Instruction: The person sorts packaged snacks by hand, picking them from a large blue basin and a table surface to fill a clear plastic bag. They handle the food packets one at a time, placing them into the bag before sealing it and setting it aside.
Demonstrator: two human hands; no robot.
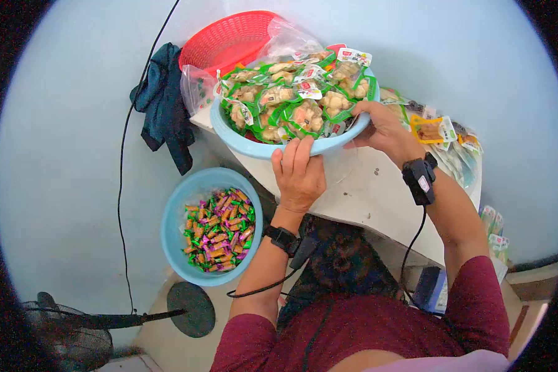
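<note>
A light blue basin heaped with green-edged clear snack packets is at the far side of the white table. My left hand grips its near rim, fingers hooked over the edge. At the basin's right side my right hand holds the rim, with the thumb on top and the other fingers partly hidden beneath. Both wrists carry black strapped devices with cables.
A second blue basin with wrapped candies stands lower left. Behind is a red basket. More packets lie on the table's right. Dark cloth hangs left; a fan stands lower left.
</note>
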